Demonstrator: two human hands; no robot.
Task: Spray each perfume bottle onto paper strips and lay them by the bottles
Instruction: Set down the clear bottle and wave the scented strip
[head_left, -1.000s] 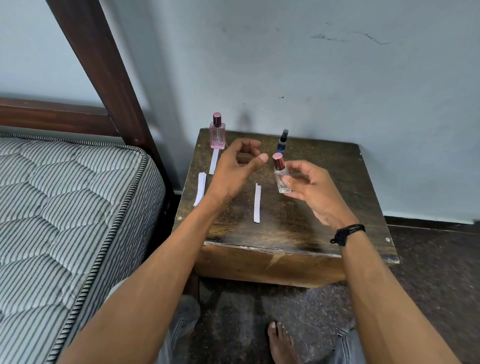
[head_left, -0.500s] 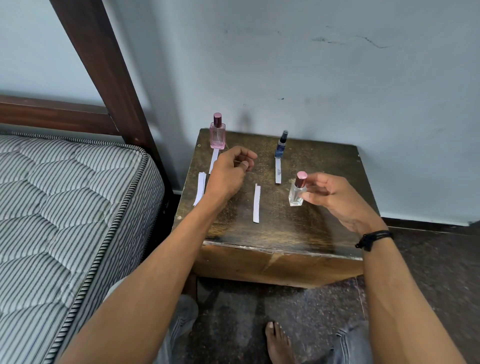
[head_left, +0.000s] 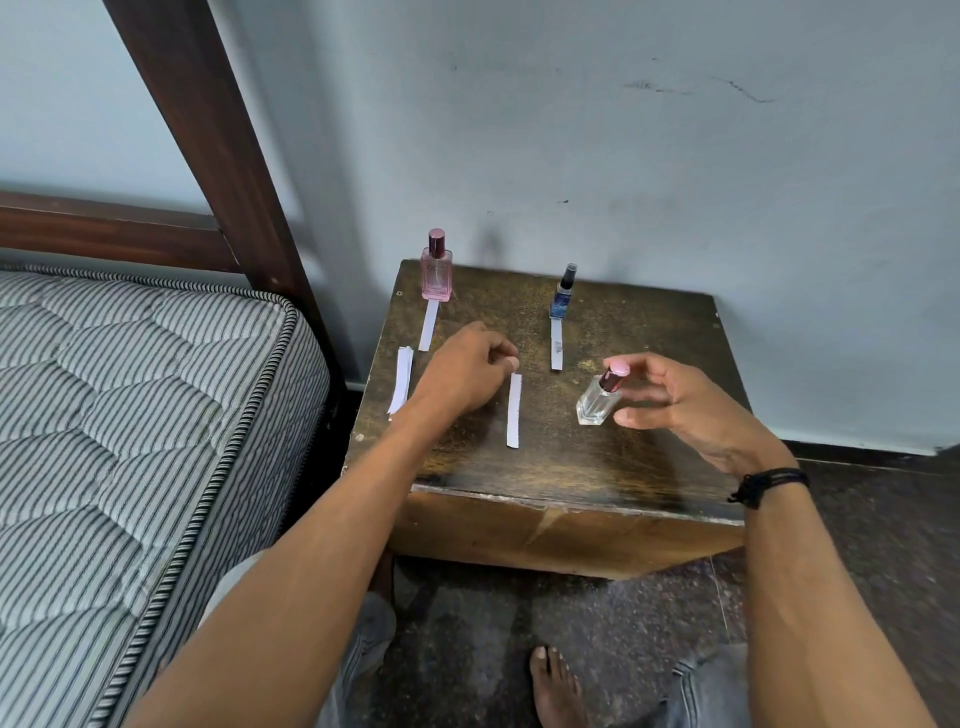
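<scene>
On the dark wooden bedside table (head_left: 571, 467) a pink perfume bottle (head_left: 436, 275) stands at the back left with a paper strip (head_left: 429, 325) in front of it. A small blue spray bottle (head_left: 562, 296) stands at the back middle, also with a strip (head_left: 556, 345) before it. My right hand (head_left: 685, 410) holds a clear bottle with a pink cap (head_left: 595, 402), tilted, its base at the tabletop; my index finger is over the cap and my thumb is by the base. My left hand (head_left: 462, 374) rests with loosely curled fingers beside the far end of a third strip (head_left: 514, 415).
A small stack of spare strips (head_left: 401, 379) lies at the table's left edge. A striped mattress (head_left: 130, 415) and a dark wooden bed post (head_left: 218, 156) are on the left, a wall is behind the table, and my bare foot (head_left: 556, 686) is on the floor.
My right hand moved the clear bottle to the right and down to the tabletop. My left hand dropped from mid-air and curled beside the middle strip. The strips did not move.
</scene>
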